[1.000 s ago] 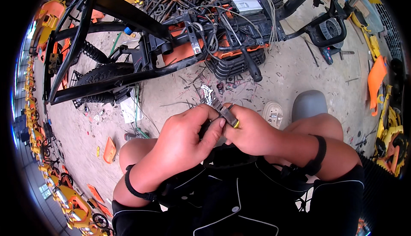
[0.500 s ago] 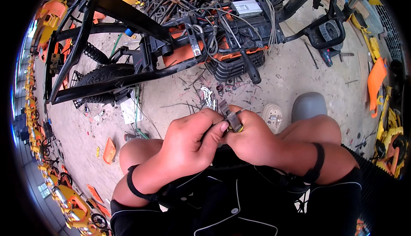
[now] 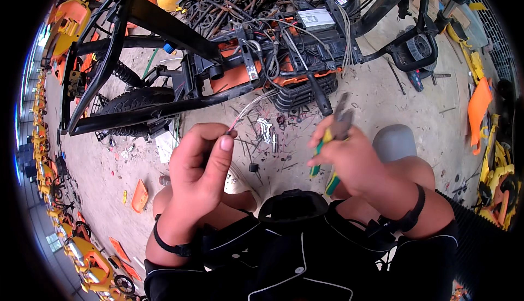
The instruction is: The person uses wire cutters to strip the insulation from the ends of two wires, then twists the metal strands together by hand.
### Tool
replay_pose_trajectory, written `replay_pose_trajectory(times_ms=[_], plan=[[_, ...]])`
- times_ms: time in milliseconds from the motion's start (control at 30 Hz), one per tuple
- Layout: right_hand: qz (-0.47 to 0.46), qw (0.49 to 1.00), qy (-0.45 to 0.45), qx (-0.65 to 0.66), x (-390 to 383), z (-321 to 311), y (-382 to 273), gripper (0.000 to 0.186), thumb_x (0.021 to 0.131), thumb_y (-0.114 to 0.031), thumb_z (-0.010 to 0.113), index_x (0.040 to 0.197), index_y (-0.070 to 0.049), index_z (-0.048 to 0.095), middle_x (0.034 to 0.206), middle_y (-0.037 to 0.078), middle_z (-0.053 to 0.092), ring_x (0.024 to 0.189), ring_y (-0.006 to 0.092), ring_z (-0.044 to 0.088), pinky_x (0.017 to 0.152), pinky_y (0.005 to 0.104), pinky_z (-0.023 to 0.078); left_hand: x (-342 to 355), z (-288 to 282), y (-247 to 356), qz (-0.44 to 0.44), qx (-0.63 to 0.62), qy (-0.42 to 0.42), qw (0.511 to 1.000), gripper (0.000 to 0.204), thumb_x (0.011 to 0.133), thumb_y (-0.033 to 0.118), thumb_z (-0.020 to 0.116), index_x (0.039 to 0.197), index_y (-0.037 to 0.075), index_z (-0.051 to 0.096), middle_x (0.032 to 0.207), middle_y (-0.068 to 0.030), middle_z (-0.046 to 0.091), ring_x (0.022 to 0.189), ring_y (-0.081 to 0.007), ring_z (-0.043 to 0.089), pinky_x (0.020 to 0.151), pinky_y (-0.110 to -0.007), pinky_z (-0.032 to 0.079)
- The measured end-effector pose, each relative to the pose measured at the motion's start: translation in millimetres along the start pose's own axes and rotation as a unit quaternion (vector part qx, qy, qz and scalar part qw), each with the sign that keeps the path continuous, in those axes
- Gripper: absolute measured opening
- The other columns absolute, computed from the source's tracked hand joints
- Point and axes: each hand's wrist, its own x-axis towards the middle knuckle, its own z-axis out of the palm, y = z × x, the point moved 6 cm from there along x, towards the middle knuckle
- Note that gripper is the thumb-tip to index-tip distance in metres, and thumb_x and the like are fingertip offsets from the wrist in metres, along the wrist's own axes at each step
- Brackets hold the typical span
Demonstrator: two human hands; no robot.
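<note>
My left hand (image 3: 198,173) is closed in a pinch on the end of thin pink-and-white wires (image 3: 248,106), which run up to the black vehicle frame (image 3: 180,104). To the right, my right hand (image 3: 352,156) grips pliers (image 3: 343,124) with green-and-yellow handles, their dark jaws pointing up and away from me. The pliers and that hand are slightly blurred, and they stand apart from the wires. Between my hands, a small black piece (image 3: 254,168) with thin strands shows against the floor; I cannot tell whether it is lying or falling.
A screwdriver (image 3: 321,98) leans on the frame beside cables and a silver box (image 3: 315,18). Wire scraps and a white crumpled strip (image 3: 265,129) litter the floor. A power drill (image 3: 418,78) lies at right. Rusty metal parts (image 3: 234,6) are piled behind; an orange panel (image 3: 140,195) lies left.
My hands have come apart: the left moved left with the wires, the right moved right and up with the pliers. The black piece now shows between them.
</note>
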Motion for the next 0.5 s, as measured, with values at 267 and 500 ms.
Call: replay_pose_trajectory(times_ms=[267, 500], plan=[[0.146, 0.983, -0.113, -0.016, 3, 33, 38, 0.031, 0.084, 0.002, 0.058, 0.115, -0.002, 0.056, 0.107, 0.011, 0.061, 0.099, 0.0217, 0.062, 0.079, 0.0389, 0.057, 6, 24, -8, -0.034, -0.027, -0.028, 0.999, 0.010, 0.100, 0.010, 0.062, 0.103, 0.000, 0.062, 0.070, 0.0056, 0.053, 0.063, -0.0016, 0.043, 0.055, -0.020, 0.037], [0.260, 0.929, -0.205, 0.164, -17, 53, 40, 0.049, 0.087, -0.007, 0.063, 0.131, 0.003, 0.044, 0.113, 0.016, 0.062, 0.108, 0.0255, 0.062, 0.075, 0.0395, 0.057, 1, 21, -12, -0.069, -0.018, -0.067, 0.995, 0.013, 0.102, 0.010, 0.058, 0.108, -0.001, 0.060, 0.096, 0.0000, 0.062, 0.080, -0.0037, 0.050, 0.071, -0.020, 0.042]])
